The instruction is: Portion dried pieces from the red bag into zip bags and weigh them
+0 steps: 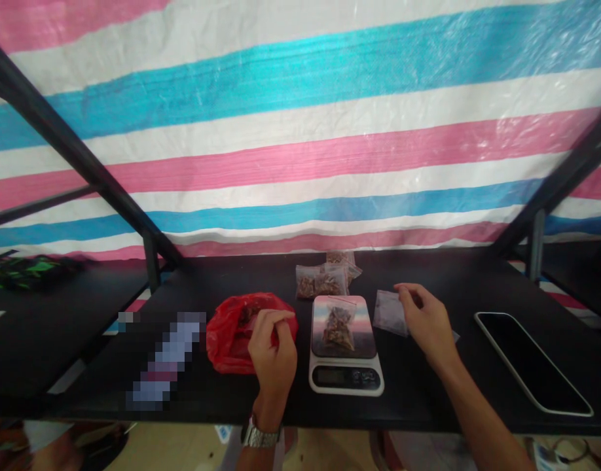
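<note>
My left hand [273, 343] is over the right side of a red plastic bag [224, 340], its fingers bent inward; what they hold, if anything, is hidden. Dark brownish contents show in the bag's opening. On a white kitchen scale [347, 379] lies a small zip bag of brown dried bits [338, 327]. To the right of the scale, my right hand [425, 320] has thumb and forefinger pinched at the upper corner of a clear zip bag [391, 314] that looks unfilled. Behind the scale rest several filled zip bags [323, 282].
A phone with a pale edge [533, 363] lies on the right of the black table [182, 281]. At the left is a blurred-out strip [167, 360]. Slanted black bars [118, 209] stand on both sides, with a striped sheet [300, 131] behind. Another person's arm [55, 451] shows lower left.
</note>
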Tool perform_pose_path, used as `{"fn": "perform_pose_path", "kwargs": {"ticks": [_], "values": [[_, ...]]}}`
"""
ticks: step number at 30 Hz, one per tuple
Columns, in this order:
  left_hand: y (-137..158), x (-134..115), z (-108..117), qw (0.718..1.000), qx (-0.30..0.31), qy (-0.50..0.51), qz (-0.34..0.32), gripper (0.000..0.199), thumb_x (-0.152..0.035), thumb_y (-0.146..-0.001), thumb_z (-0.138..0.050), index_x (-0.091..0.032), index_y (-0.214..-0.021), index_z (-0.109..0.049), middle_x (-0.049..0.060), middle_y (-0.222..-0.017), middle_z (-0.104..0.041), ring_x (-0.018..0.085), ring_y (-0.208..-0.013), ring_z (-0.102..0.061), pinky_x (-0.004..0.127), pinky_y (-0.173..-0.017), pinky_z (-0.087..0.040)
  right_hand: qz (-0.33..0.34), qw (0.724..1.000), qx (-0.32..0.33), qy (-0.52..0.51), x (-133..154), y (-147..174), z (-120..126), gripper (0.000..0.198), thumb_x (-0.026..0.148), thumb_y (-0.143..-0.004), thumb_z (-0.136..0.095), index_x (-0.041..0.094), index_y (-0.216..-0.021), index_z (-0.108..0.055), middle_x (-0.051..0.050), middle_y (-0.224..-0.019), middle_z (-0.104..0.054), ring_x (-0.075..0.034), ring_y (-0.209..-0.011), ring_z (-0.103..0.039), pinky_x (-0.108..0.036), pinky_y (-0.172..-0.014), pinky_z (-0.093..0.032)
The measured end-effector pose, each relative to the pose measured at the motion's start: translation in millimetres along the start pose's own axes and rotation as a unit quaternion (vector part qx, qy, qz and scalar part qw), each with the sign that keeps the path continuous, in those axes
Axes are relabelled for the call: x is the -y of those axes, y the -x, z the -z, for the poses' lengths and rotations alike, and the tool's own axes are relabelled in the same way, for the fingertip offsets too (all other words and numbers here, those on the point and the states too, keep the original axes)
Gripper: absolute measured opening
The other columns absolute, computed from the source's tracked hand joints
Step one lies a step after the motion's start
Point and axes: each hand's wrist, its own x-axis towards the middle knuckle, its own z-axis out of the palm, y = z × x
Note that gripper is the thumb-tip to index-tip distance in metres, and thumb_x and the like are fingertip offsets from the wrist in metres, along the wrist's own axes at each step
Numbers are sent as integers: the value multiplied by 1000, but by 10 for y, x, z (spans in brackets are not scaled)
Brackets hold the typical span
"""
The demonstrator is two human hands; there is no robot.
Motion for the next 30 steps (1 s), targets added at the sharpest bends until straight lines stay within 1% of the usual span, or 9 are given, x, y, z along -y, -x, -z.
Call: {"fn": "perform_pose_path", "kwargs": {"ticks": [8, 11, 14, 16, 19, 22, 25, 27, 30], "values": [[5, 15, -9, 1000, 5, -4, 11, 27, -5, -92, -50, -22, -77, -66, -1, -74, -66, 14, -72, -64, 27, -72, -51, 37, 998, 35, -42, -30, 9, -79, 48, 58, -88, -57, 17, -99, -79, -7, -77, -73, -20, -62, -57, -32, -61, -43], [2, 13, -28, 1000, -5, 0, 17, 27, -6, -92, -50, -22, -76, -65, -1, -73, -66, 14, -72, -63, 27, -71, -50, 89, 991, 89, -36, 42, -40, -202, 46, 57, -95, -53, 19, -102, -80, -9, -90, -78, -22, -73, -62, -36, -73, -49], [5, 19, -45, 999, -8, 5, 31, 27, -6, -92, -50, -22, -75, -65, -1, -73, -66, 15, -71, -63, 28, -71, -50, 184, 967, 173, 24, 204, -137, -423, 45, 51, -103, -45, 27, -102, -83, -8, -110, -78, -27, -99, -65, -46, -96, -46], [6, 27, -56, 999, -12, 12, 39, 27, -6, -91, -50, -22, -75, -65, -1, -73, -65, 15, -71, -62, 28, -71, -50, 217, 949, 208, 98, 329, -197, -587, 45, 51, -106, -44, 33, -99, -85, -7, -122, -74, -31, -112, -59, -52, -100, -43], [-2, 43, -71, 999, -17, 25, 42, 27, -6, -92, -50, -22, -76, -65, -2, -73, -65, 14, -71, -62, 27, -72, -49, 254, 919, 242, 180, 452, -250, -787, 47, 54, -108, -44, 38, -99, -87, -6, -132, -69, -35, -118, -54, -56, -101, -42], [-22, 62, -83, 998, -20, 30, 45, 28, -5, -92, -50, -22, -77, -66, -2, -74, -65, 14, -73, -62, 26, -73, -49, 291, 899, 243, 220, 472, -275, -910, 50, 51, -110, -38, 37, -106, -86, -7, -139, -67, -38, -120, -53, -59, -101, -40], [-44, 81, -86, 998, -24, 28, 49, 28, -5, -93, -51, -22, -77, -66, -3, -75, -65, 13, -73, -62, 26, -73, -49, 305, 891, 236, 238, 451, -301, -975, 49, 49, -110, -39, 32, -114, -85, -10, -145, -64, -41, -122, -52, -60, -101, -40], [-54, 92, -82, 998, -25, 25, 50, 28, -5, -93, -51, -22, -77, -66, -3, -75, -65, 13, -73, -62, 26, -73, -49, 299, 896, 235, 230, 439, -325, -976, 50, 51, -109, -39, 31, -116, -84, -11, -146, -63, -41, -123, -51, -61, -102, -41], [-61, 112, -68, 998, -29, 17, 55, 27, -7, -93, -51, -22, -76, -66, -2, -74, -66, 14, -73, -62, 27, -74, -49, 266, 917, 225, 196, 399, -362, -876, 52, 57, -108, -35, 37, -125, -80, -8, -150, -60, -39, -123, -51, -60, -102, -41]]}}
